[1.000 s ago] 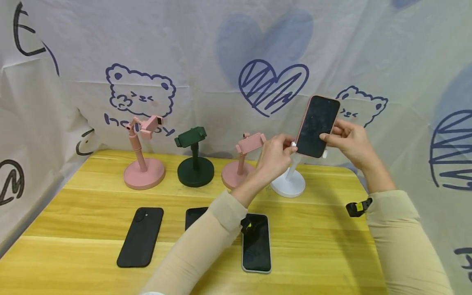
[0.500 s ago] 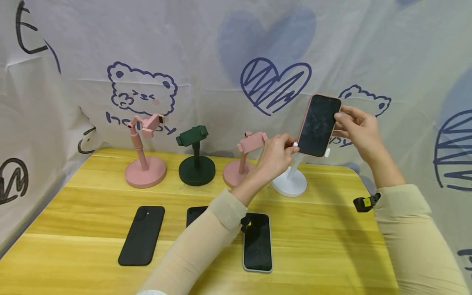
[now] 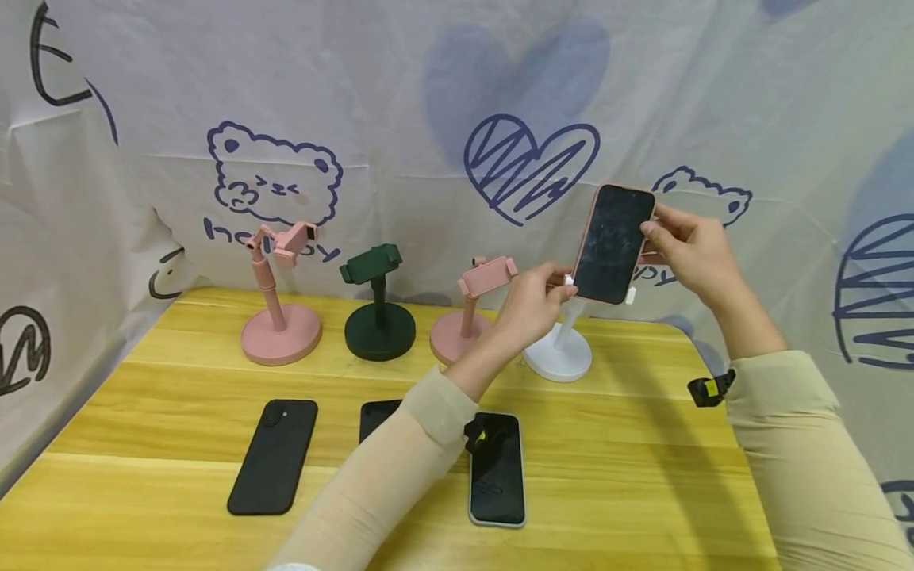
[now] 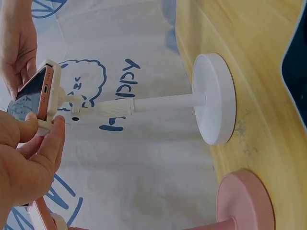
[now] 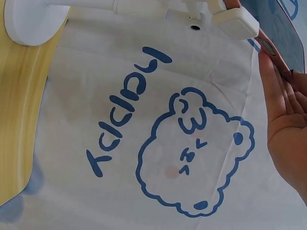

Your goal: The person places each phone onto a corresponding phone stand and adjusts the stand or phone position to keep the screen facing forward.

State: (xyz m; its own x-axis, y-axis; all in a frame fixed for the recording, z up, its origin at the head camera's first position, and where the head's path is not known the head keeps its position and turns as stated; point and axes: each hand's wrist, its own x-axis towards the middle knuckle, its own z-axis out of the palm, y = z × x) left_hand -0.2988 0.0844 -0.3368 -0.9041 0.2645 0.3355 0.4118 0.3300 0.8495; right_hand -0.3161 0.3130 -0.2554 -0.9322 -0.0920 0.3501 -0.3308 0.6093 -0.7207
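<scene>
One pink-edged phone (image 3: pixel 614 243), tilted, screen towards us, seated in the clamp (image 5: pixel 236 24) of a white phone stand (image 3: pixel 558 361), which we enter at the worktop's (image 3: pixel 607 476) far edge, near its far right corner. Left hand (image 3: pixel 531 303): pinching the clamp by the phone's lower left. Right hand (image 3: pixel 693 252): gripping the phone's right edge, thumb in front. Leftward along the far edge: short pink stand (image 3: pixel 457 339), dark green stand (image 3: pixel 380 331), taller pink stand (image 3: pixel 281 337). Farther from that edge, we count a grey-edged phone (image 3: pixel 497 480), a dark phone (image 3: pixel 376 415) mostly behind a sleeve (image 3: pixel 389 476), and a black phone (image 3: pixel 273 457), back up.
</scene>
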